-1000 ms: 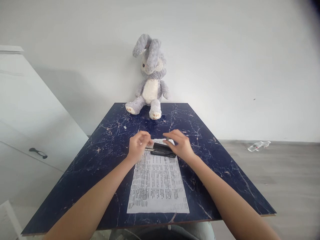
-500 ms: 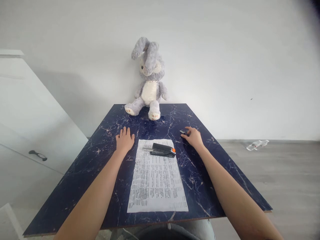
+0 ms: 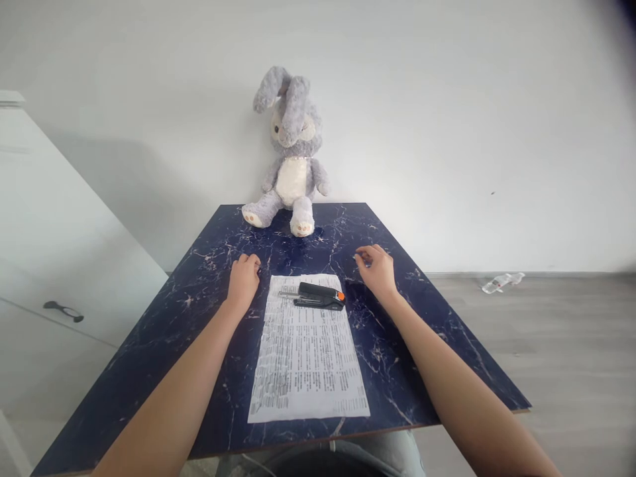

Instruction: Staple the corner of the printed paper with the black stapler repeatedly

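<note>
My right hand (image 3: 376, 270) is over the table to the right of the paper, thumb and forefinger pinched round a small metallic piece (image 3: 355, 257). Most of that piece is hidden by the fingers. On the left, my left hand (image 3: 243, 281) rests near the paper's upper corner with its fingers curled in. Whether it holds anything is not clear. Between the hands lies a black stapler (image 3: 320, 302) with an orange patch, its metal part jutting out to the left. Under the stapler is a printed sheet of paper (image 3: 308, 397).
A grey plush rabbit (image 3: 293, 179) sits against the wall at the far end of the dark blue marbled table (image 3: 397, 371). A white cabinet (image 3: 64, 232) stands to the left. On the floor at right lies a crumpled clear plastic item (image 3: 501, 283).
My left hand has gone from fingers spread flat to fingers curled in. My right hand has lifted slightly, keeping its pinch. The whole view has shifted a little.
</note>
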The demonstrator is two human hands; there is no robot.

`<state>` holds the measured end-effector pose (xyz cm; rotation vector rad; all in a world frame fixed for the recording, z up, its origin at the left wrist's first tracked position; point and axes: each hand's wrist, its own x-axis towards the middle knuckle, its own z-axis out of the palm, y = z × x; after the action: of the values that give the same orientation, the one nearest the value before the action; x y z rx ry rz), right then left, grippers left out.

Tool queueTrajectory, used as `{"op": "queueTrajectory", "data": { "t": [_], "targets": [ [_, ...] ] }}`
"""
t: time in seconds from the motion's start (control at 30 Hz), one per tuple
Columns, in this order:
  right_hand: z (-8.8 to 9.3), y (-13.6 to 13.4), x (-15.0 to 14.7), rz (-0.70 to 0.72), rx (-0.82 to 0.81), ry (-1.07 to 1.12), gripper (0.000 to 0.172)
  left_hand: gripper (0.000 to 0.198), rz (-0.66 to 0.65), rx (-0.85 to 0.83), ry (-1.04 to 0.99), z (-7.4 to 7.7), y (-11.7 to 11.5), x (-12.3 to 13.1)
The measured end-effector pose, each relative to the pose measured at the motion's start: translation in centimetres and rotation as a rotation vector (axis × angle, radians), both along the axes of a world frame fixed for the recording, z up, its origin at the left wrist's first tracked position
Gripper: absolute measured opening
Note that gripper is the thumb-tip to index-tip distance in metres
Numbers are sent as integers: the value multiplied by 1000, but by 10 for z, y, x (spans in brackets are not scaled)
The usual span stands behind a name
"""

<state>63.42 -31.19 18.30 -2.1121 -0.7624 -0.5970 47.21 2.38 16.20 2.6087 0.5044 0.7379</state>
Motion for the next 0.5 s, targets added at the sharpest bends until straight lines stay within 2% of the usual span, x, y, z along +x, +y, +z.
{"op": "queueTrajectory", "data": {
  "t": [0.07, 0.13, 0.2, 0.27, 0.37, 0.43, 0.5],
  "targets": [
    [10, 9, -21, 101, 50, -25, 22, 26, 20, -35, -47, 2, -3, 0],
    [19, 19, -44, 277, 61, -28, 26, 26, 10, -148, -142, 2, -8, 0],
    [26, 26, -63, 504, 2, -11, 25, 22, -27, -397, -257, 2, -16, 1],
    [27, 31, -76, 676, -124, 3, 34, 16, -71, -774, -374, 2, -24, 2],
    [22, 34, -80, 750, -341, 14, 57, 13, -111, -1301, -519, 5, -36, 2],
    [15, 35, -77, 749, -422, 45, 62, 12, -122, -1493, -543, 9, -41, 2],
    [10, 34, -72, 733, -438, 79, 63, 12, -100, -1580, -508, 12, -43, 1]
  ]
}}
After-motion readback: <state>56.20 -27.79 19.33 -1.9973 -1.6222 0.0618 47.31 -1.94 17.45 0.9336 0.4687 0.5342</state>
